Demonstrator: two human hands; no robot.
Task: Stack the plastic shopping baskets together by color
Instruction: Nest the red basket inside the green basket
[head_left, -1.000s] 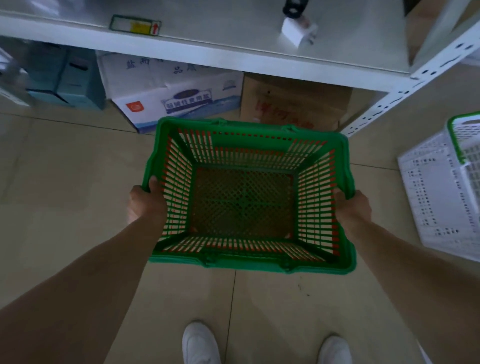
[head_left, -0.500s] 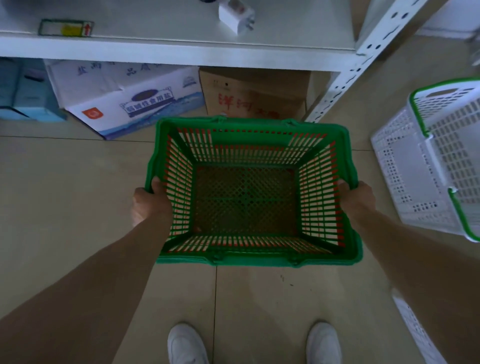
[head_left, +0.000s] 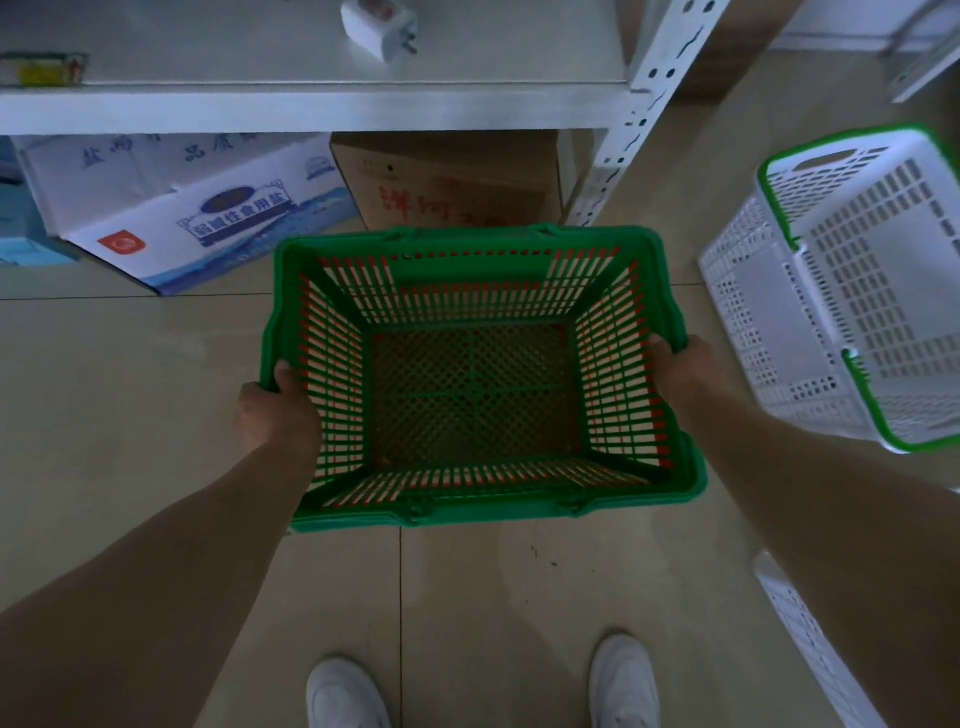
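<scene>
A green plastic basket (head_left: 478, 244) is held upright in front of me, above the tiled floor. Orange shows through its slats, so another basket may be nested under it. My left hand (head_left: 270, 415) grips the left rim, thumb inside. My right hand (head_left: 685, 369) grips the right rim. A white basket with a green rim (head_left: 852, 291) lies tipped on its side on the floor to the right. Part of another white basket (head_left: 800, 623) shows at the lower right, partly hidden by my right arm.
A white metal shelf (head_left: 311, 104) spans the top, with a slotted upright post (head_left: 639, 119) just behind the green basket. Cardboard boxes (head_left: 208, 208) sit under the shelf. A white plug adapter (head_left: 379, 26) lies on the shelf. My white shoes (head_left: 343, 696) stand below.
The view has swung to the right with the green basket held in both hands. The white basket with the green rim has come further into view on the right.
</scene>
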